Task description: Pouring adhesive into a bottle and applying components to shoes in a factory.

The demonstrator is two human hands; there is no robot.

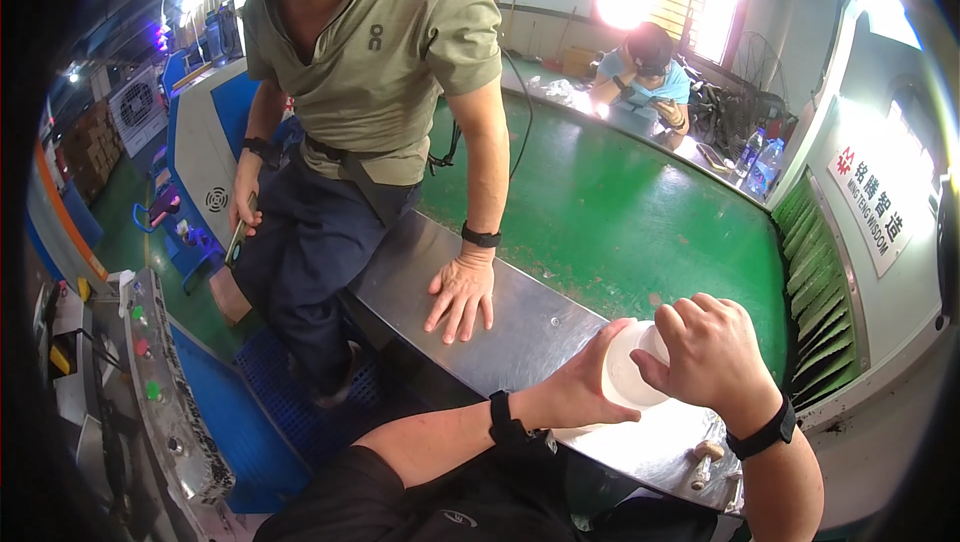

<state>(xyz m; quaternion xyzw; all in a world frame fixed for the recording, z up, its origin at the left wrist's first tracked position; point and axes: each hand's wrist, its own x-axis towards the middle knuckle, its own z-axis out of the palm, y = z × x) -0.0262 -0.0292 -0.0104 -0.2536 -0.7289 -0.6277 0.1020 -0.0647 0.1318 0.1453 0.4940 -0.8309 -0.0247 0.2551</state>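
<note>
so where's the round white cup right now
In the head view, lower right, the round white cup is held between the person's left hand and right hand, above the steel plate beside the green conveyor belt.

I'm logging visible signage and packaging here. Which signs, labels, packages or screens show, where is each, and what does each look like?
Wall sign: far right on the pale machine housing, white slanted rectangle, red emblem, dark lettering.
Plastic bottles: upper right past the green belt, clear with blue labels.
Cardboard boxes: far left, stacked, brown.
No screen visible.
</note>
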